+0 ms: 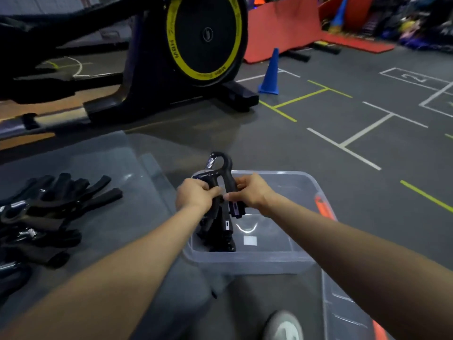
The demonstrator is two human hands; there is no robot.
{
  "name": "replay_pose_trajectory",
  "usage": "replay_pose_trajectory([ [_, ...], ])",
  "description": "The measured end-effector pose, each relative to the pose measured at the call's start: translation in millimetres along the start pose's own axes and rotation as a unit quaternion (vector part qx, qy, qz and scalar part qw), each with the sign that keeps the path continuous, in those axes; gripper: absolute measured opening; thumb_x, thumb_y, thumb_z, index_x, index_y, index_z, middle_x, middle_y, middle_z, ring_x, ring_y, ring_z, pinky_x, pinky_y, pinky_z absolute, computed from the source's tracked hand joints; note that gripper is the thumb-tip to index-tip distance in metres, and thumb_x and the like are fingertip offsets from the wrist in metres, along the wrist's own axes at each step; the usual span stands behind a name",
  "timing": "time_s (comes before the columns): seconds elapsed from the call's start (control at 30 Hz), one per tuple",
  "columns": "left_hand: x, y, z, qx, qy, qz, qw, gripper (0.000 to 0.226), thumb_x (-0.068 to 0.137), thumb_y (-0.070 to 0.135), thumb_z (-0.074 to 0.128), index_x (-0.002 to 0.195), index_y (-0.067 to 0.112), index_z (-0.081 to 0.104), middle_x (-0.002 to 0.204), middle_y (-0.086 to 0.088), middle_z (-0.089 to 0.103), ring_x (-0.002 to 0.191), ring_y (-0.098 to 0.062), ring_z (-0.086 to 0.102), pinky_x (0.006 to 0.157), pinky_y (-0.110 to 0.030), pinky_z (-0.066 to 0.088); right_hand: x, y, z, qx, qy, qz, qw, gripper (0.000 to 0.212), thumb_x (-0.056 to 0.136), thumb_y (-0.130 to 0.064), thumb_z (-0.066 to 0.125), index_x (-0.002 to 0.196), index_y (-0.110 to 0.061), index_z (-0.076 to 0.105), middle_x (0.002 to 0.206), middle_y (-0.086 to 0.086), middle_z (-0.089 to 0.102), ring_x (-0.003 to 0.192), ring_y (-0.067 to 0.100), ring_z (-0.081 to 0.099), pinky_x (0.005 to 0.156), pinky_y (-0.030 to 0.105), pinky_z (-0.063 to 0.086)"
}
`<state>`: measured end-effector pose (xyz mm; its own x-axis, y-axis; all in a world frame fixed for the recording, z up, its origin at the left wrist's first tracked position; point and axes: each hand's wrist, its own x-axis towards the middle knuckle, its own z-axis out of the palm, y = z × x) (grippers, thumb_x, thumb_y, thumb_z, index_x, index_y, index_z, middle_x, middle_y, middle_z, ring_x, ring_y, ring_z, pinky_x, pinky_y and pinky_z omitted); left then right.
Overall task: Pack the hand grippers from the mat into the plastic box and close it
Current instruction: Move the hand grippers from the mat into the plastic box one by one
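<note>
Step in hand: a hand gripper (219, 173) is held over the far-left corner of the plastic box (247, 262), judged to be on its way in.
Left hand (196, 196): fingers are curled round the left handle of the held gripper.
Right hand (252, 191): fingers and thumb are closed on the right handle; a second dark piece below it at 6 o'clock may also be pinched, but this cannot be told.
Held gripper: it is kept upright, spring and hooked top at 12 o'clock, handles pointing down toward the box.
Box: it is seen open at the centre of the view, just in front of the person, with an orange latch (324, 207) on its right rim at 3 o'clock.
Already packed: a few packed grippers (218, 239) are seen standing in the box's left part; most of its floor is seen bare.
Still on the mat: a heap of loose grippers (49, 212) is left on the grey mat (137, 212) at 9 o'clock, well apart from the box.
Lid: a clear lid (348, 312) with an orange clip is seen at 5 o'clock, near the box; it is not yet fitted.
Progress: the task is judged to be at an early stage; most grippers remain to be moved, and closing is still undone.
Surroundings: an exercise machine (196, 45) is seen at 11 o'clock and a blue cone (270, 74) at 1 o'clock.
</note>
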<state>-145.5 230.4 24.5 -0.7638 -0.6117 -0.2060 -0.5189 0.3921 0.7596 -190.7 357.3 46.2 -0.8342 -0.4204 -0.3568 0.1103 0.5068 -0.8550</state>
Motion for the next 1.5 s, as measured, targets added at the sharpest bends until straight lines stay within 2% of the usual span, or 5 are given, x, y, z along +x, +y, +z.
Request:
replay_pose_trajectory([
  [0.2,19,-15,46,0.050,-0.113,0.055,0.991,0.010,0.086,0.021,0.064,0.091,0.012,0.068,0.079,0.000,0.061,0.078,-0.016,0.056,0.069,-0.023,0.041,39,58,-19,-0.014,0.054,0.119,0.991,0.024,0.079,-0.006,0.072,0.102,0.000,0.067,0.080,0.008,0.064,0.085,0.027,0.066,0.090,0.042,0.055],
  [0.4,45,-42,79,0.210,-0.168,0.117,0.956,0.056,0.084,0.016,0.066,0.135,0.013,0.045,0.141,-0.005,0.043,0.129,-0.026,0.044,0.110,-0.036,0.035,80,113,-27,-0.055,0.059,0.217,0.973,0.030,0.077,-0.011,0.075,0.102,0.002,0.067,0.099,0.020,0.070,0.099,0.035,0.068,0.089,0.044,0.056],
  [1.1,77,-75,100,0.302,-0.223,0.130,0.918,0.065,0.090,0.031,0.056,0.147,0.022,0.025,0.155,0.006,0.022,0.141,-0.021,0.024,0.115,-0.037,0.026,142,201,-1,-0.002,-0.033,0.292,0.956,0.046,0.081,0.001,0.065,0.125,0.005,0.054,0.106,0.016,0.057,0.093,0.022,0.053,0.097,0.038,0.049],
  [1.37,78,-76,101,0.289,-0.227,0.134,0.920,0.067,0.088,0.030,0.060,0.146,0.022,0.027,0.154,0.005,0.022,0.141,-0.020,0.025,0.115,-0.034,0.024,136,194,2,0.019,-0.033,0.245,0.969,0.040,0.089,0.012,0.045,0.126,0.003,0.054,0.102,0.007,0.055,0.085,0.016,0.048,0.056,0.013,0.042],
  [1.5,78,-78,103,0.281,-0.228,0.133,0.923,0.067,0.088,0.029,0.061,0.146,0.022,0.028,0.154,0.003,0.023,0.140,-0.021,0.026,0.116,-0.035,0.025,124,180,1,0.135,-0.026,0.238,0.962,0.042,0.097,0.009,0.031,0.139,0.007,0.037,0.086,0.007,0.046,0.042,0.010,0.059,0.029,0.010,0.040],
])
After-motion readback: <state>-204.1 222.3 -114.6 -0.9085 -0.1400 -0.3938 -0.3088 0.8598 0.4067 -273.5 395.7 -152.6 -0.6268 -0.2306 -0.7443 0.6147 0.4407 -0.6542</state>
